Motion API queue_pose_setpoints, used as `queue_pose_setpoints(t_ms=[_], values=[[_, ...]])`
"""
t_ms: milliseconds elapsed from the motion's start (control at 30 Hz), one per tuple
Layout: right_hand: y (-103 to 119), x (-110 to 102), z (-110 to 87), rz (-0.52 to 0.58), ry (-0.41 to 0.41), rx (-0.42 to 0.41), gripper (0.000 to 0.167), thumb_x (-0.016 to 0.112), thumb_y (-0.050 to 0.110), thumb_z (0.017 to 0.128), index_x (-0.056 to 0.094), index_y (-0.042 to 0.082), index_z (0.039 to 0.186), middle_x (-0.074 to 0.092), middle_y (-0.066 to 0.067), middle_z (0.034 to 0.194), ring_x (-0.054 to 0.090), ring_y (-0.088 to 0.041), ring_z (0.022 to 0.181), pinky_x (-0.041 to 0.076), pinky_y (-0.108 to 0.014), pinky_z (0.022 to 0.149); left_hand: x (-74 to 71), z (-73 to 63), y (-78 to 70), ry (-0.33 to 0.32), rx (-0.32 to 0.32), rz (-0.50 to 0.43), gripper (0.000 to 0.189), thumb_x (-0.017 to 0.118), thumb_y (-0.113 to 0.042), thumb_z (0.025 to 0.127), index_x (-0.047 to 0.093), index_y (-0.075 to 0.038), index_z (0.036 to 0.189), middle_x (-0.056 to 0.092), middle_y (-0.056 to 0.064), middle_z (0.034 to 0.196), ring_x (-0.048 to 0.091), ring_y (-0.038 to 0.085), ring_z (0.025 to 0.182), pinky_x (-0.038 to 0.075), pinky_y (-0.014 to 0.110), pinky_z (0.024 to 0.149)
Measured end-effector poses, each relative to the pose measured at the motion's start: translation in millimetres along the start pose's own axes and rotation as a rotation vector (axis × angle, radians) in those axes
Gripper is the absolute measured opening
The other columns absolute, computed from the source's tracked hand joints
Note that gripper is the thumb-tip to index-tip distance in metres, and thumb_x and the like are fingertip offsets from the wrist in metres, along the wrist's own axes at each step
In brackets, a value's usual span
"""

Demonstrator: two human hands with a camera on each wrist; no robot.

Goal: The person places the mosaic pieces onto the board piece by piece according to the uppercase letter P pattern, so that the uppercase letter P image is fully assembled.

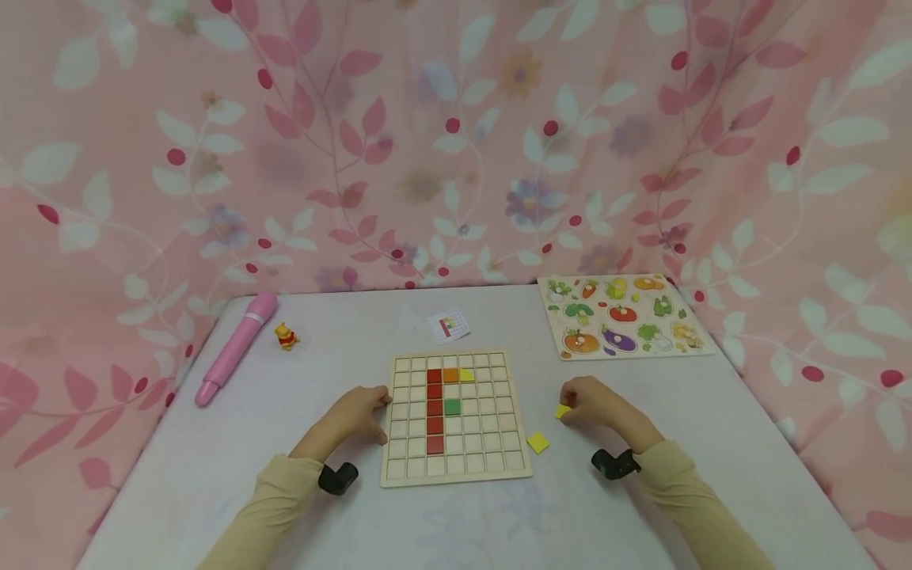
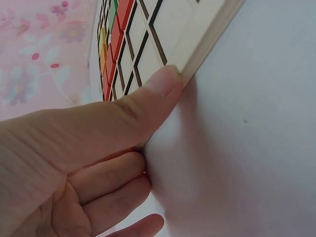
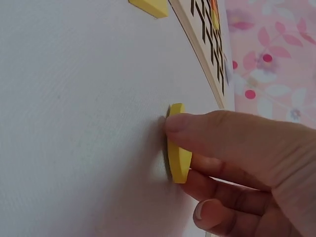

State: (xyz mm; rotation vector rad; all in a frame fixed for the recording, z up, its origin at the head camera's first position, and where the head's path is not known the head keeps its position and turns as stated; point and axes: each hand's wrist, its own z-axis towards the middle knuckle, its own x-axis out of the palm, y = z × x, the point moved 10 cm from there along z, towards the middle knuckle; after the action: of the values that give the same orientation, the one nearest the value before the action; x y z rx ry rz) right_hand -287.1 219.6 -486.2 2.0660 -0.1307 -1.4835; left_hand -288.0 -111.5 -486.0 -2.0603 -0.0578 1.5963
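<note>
My left hand (image 1: 354, 416) rests at the left edge of a wooden grid board (image 1: 487, 442), its thumb (image 2: 158, 89) on the rim and the other fingers bent beside it. A column of red tiles (image 1: 435, 408), an orange tile (image 1: 451, 375), a yellow tile (image 1: 466, 375) and a green tile (image 1: 452, 407) sit in the grid. Right of the board, my right hand (image 1: 597, 405) pinches a square yellow tile (image 3: 178, 158) between thumb and fingers, close over the white tabletop. Another yellow tile (image 1: 537, 442) lies between that hand and the board.
Behind the board lies a small pattern card (image 1: 449, 325). A vegetable puzzle board (image 1: 627, 317) is at the back right. On the left are a pink pen-shaped stick (image 1: 237, 348) and a small yellow bear figure (image 1: 286, 336). A floral curtain (image 1: 427, 142) hangs behind the table.
</note>
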Motion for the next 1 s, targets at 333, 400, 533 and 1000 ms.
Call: queue_pose_setpoints(t_ms=[333, 400, 533, 1000], values=[[-0.4, 5.6, 6.5, 0.031, -0.012, 0.038, 0.020, 0.073, 0.008, 0.072, 0.053, 0.008, 0.077, 0.048, 0.000, 0.070, 0.044, -0.015, 0.067, 0.041, -0.029, 0.060, 2.6, 1.4, 2.6, 0.008, -0.003, 0.000, 0.057, 0.086, -0.018, 0.049, 0.058, -0.010, 0.098, 0.062, 0.005, 0.102, 0.053, 0.027, 0.094, 0.041, 0.040, 0.082], [1.1, 7.0, 6.6, 0.034, -0.013, 0.022, 0.020, 0.073, 0.008, 0.072, 0.053, 0.009, 0.077, 0.049, 0.001, 0.070, 0.045, -0.015, 0.066, 0.041, -0.028, 0.060, 3.3, 2.2, 3.2, 0.010, 0.000, 0.004, 0.057, 0.086, -0.018, 0.049, 0.058, -0.010, 0.098, 0.061, 0.005, 0.102, 0.053, 0.027, 0.093, 0.042, 0.039, 0.081], [9.7, 9.8, 5.3, 0.031, -0.015, -0.065, 0.014, 0.068, 0.004, 0.073, 0.055, 0.008, 0.076, 0.049, 0.003, 0.067, 0.045, -0.013, 0.063, 0.041, -0.027, 0.057, 3.1, 2.9, 3.7, 0.004, 0.003, 0.005, 0.057, 0.087, -0.018, 0.049, 0.058, -0.010, 0.098, 0.061, 0.004, 0.101, 0.053, 0.027, 0.093, 0.042, 0.040, 0.081], [31.6, 10.9, 13.2, -0.037, -0.084, -0.145, 0.026, 0.076, 0.016, 0.070, 0.060, 0.006, 0.088, 0.050, 0.003, 0.074, 0.045, -0.012, 0.069, 0.043, -0.028, 0.062, 4.1, 2.2, 5.2, 0.003, -0.002, -0.001, 0.058, 0.086, -0.018, 0.048, 0.059, -0.011, 0.098, 0.062, 0.004, 0.103, 0.053, 0.026, 0.094, 0.041, 0.039, 0.082]])
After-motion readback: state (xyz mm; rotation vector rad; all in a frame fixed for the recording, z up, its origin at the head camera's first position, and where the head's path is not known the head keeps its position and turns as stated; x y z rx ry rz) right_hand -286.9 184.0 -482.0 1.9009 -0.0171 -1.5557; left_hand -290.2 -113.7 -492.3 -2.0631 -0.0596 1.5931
